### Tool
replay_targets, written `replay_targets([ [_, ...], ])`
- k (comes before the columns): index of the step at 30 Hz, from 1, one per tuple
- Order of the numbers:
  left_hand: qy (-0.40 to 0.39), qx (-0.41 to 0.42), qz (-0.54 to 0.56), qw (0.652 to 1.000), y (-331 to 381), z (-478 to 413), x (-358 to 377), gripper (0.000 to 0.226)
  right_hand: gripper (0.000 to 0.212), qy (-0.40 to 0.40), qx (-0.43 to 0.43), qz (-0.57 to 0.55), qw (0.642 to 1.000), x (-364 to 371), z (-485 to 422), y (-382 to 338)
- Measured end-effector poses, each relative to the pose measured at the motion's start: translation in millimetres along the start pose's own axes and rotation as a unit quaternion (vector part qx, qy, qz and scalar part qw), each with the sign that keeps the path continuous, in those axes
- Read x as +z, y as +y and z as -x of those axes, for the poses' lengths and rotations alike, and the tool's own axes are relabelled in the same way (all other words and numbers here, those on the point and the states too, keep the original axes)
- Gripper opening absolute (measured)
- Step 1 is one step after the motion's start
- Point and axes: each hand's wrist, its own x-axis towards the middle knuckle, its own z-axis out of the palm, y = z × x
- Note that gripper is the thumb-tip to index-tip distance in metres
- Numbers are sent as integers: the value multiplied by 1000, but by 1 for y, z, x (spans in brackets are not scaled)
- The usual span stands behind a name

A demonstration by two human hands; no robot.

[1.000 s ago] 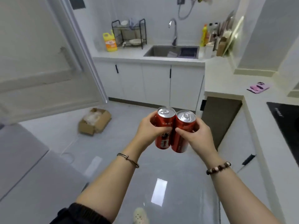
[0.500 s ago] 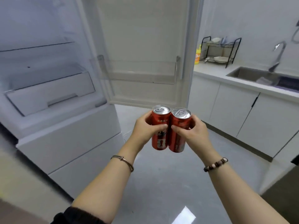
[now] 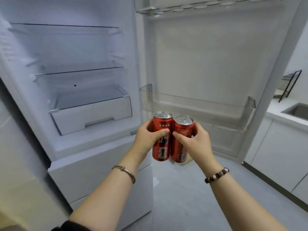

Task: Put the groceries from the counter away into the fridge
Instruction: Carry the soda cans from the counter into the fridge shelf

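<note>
While each hand (image 3: 146,137) (image 3: 196,140) grips 1 can (image 3: 162,130) (image 3: 180,129), fridge (image 3: 83,47) stands open.

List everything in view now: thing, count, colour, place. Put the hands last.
fridge: 1, white, open, left
glass shelves: 2, clear, inside the fridge
drawer: 1, white, under the shelves
fridge door: 1, white, swung open, centre
door bin: 1, clear, low on the door
left can: 1, red, silver top, centre
right can: 1, red, silver top, beside the left can
counter: 1, white, right
sink: 1, grey, set in the counter
dish rack: 1, black, on the counter
bangle: 1, metal, left wrist
bead bracelet: 1, brown, right wrist
left hand: 1, grips the left can
right hand: 1, grips the right can
</note>
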Motion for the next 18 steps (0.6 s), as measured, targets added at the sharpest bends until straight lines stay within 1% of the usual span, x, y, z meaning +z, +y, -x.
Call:
replay_targets([
  [3,10,3,2,1000,1,-10,-11,34,47,3,3,-32,999,17,-12,-3],
  [5,50,-3,10,999,-2,-25,-29,31,50,-12,12,-40,999,43,-35,5],
  [8,105,-2,11,994,-8,-53,-65,31,50,-39,3,-61,997,85,-70,12],
  [13,169,-12,-7,986,-20,-95,-115,33,53,-99,-7,-90,991,149,-119,28],
  [18,238,6,-14,971,-20,-127,-163,25,53,-141,-10,-129,982,211,-156,32],
])
